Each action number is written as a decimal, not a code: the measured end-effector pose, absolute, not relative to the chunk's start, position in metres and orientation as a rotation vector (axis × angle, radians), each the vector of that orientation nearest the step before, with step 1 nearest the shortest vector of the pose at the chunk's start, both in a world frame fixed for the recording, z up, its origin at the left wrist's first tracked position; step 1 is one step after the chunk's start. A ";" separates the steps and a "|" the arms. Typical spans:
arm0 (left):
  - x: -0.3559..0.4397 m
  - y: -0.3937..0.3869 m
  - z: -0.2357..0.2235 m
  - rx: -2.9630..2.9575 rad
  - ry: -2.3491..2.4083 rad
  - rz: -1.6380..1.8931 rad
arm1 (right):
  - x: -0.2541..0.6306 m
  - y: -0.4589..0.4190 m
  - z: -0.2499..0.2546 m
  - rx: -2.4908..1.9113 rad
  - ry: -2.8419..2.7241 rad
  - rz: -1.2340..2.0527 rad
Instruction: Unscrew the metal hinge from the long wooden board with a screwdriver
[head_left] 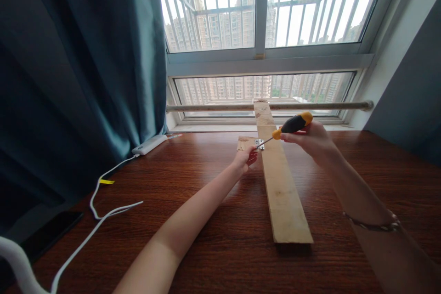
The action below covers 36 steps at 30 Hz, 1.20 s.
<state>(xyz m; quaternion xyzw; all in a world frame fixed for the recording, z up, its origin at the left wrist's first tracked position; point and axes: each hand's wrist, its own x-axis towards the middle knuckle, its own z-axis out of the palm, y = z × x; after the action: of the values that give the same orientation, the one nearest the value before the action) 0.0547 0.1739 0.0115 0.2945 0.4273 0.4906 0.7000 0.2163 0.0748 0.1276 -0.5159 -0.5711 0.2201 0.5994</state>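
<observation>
My right hand [316, 142] is wrapped round the black and yellow handle of a screwdriver [295, 124], which slants down to the left. Its tip meets a small silver metal hinge [260, 144] with several holes. That hinge lies across the joint between a long pale wooden board [280, 183] and a short wooden piece [245, 141] on its left. Close to the screwdriver tip, my left hand [245, 159] has its fingers curled in a pinch at the hinge's near edge. What sits between those fingertips is hidden.
The boards lie on a dark red-brown wooden table [213, 211]. A white power strip [149, 145] with a white cable [99, 183] and a yellow tag [107, 182] is at left, by the blue curtain [138, 55]. A horizontal pipe [213, 107] crosses before the window.
</observation>
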 end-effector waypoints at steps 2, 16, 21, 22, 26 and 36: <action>0.054 0.174 0.011 0.657 0.932 1.059 | 0.216 0.073 0.130 -1.184 -1.318 0.614; 0.050 0.174 0.012 0.683 0.928 0.974 | 0.215 0.091 0.114 -1.124 -1.092 0.530; 0.051 0.176 0.010 0.677 0.941 0.997 | 0.215 0.095 0.108 -1.130 -1.123 0.528; 0.051 0.176 0.010 0.676 0.943 1.003 | 0.216 0.096 0.107 -1.134 -1.129 0.520; 0.052 0.175 0.009 0.663 0.939 1.022 | 0.217 0.095 0.108 -1.276 -1.170 0.373; 0.054 0.176 0.008 0.667 0.947 1.048 | 0.205 0.085 0.109 -1.467 -1.203 -0.175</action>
<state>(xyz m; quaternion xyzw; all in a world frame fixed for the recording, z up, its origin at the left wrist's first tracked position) 0.0535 0.1756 0.0080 0.3007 0.4269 0.4722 0.7102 0.2048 0.0847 0.1089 -0.6275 -0.5145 -0.0749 0.5796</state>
